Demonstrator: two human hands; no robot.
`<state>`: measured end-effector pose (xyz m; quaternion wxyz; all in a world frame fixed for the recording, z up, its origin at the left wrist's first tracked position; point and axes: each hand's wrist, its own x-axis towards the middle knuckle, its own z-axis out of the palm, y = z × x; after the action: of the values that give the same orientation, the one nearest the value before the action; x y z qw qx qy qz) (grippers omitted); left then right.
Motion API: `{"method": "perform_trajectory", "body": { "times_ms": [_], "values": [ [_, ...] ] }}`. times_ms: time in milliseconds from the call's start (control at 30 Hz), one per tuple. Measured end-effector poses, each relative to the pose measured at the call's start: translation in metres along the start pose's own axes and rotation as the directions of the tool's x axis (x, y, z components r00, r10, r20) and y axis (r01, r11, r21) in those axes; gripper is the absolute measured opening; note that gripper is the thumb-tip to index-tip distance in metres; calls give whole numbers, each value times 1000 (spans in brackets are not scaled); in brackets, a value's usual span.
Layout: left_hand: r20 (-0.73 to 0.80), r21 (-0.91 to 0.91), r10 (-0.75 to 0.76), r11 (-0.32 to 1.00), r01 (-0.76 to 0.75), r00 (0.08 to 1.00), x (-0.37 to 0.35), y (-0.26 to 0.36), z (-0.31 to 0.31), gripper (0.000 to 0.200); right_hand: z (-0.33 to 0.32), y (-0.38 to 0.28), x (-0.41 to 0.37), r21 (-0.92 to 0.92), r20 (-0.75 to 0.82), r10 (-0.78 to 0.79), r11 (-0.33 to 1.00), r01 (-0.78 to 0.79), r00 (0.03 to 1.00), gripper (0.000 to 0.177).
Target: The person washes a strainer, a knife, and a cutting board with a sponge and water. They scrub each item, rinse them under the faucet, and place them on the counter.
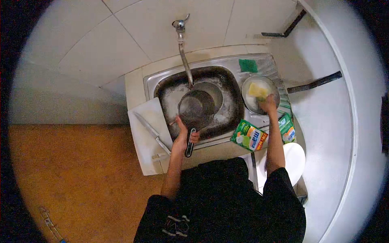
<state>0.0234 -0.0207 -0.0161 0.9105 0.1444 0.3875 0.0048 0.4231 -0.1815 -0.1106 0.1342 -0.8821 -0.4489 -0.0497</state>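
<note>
My left hand (185, 137) is wrapped round the black handle of a dark frying pan (196, 107), which it holds tilted over the sink (237, 91). Under the pan, partly covered, a round metal vessel (218, 96) lies in the basin. On the drainboard at the right stands a metal bowl (246, 103) with whitish contents. My right hand (268, 105) reaches into this bowl, its fingers closed on the lower edge of a yellow sponge (257, 90). Some of those fingertips are hidden.
A faucet (185, 60) hangs over the basin. Left of it, a knife (150, 130) lies on a white cutting board (142, 152). A green scouring pad (248, 65), green packets (248, 135) and a white plate (296, 162) are at the right, near the wall.
</note>
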Motion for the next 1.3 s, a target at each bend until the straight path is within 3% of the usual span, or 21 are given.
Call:
{"method": "perform_trajectory", "body": {
  "times_ms": [33,100,133,200,233,300,333,367,400,433,500,567,633,733,767,833,1067,1167,1233,1267,1300],
  "values": [
    [7,-15,15,1000,-15,1000,-2,1,1,90,-13,-8,6,5,6,-10,1000,9,1000,64],
    [31,-52,41,998,-40,999,-4,1,3,89,-55,-17,23,181,433,101,964,-196,896,57],
    [44,-69,52,996,-49,998,-5,1,3,89,-75,-24,26,186,438,93,964,-191,894,57],
    [84,-113,71,992,-61,994,-7,1,4,89,-104,-34,25,330,693,354,618,-714,628,47],
    [106,-135,76,989,-62,991,-8,2,6,89,-104,-35,22,329,695,354,618,-714,626,47],
    [178,-181,110,980,-77,978,-12,3,10,89,-105,-37,16,585,577,406,399,-705,709,40],
    [229,-208,130,975,-82,965,-14,3,12,89,-96,-31,14,584,577,411,397,-708,706,40],
    [229,-207,125,975,-77,965,-12,1,13,89,-82,-26,12,724,562,412,174,-668,717,38],
    [69,-204,119,974,-103,990,-8,-1,11,91,-83,-33,13,815,545,415,-59,-577,728,36],
    [-93,-196,114,972,-130,989,-5,-3,8,93,-86,-39,11,814,546,413,-59,-577,729,36],
    [-10,-245,102,964,-101,995,0,-6,-4,93,-97,-59,7,771,593,282,-467,-432,754,32],
    [77,-287,91,956,-65,993,4,-7,-10,93,-102,-70,9,799,585,325,-389,-459,743,28],
    [279,-502,3,853,144,960,8,-5,-13,108,-105,-80,8,819,572,370,-307,-484,732,24],
    [238,-519,-46,838,167,970,11,-2,-15,104,-101,-86,4,864,499,377,-287,-414,780,15],
    [238,-519,-47,838,168,970,14,1,-14,104,-89,-81,3,855,494,327,-352,-381,806,13],
    [6,-411,-111,906,103,994,21,7,-13,82,-83,-80,2,839,484,275,-416,-350,831,10],
    [178,-253,-44,963,88,983,42,40,-1,76,-81,-81,1,845,517,288,-324,-425,806,4],
    [74,-279,-77,956,95,994,40,52,21,80,-72,-79,1,830,542,316,-345,-438,778,4],
    [-158,98,74,993,-59,985,51,56,28,91,-73,-80,1,823,554,330,-357,-442,764,4],
    [-155,99,75,993,-60,985,56,57,31,91,-73,-80,1,830,543,330,-352,-433,772,4],
    [-290,245,204,960,-134,935,60,58,35,91,-73,-81,0,836,532,330,-348,-424,780,5]
  ]
}}
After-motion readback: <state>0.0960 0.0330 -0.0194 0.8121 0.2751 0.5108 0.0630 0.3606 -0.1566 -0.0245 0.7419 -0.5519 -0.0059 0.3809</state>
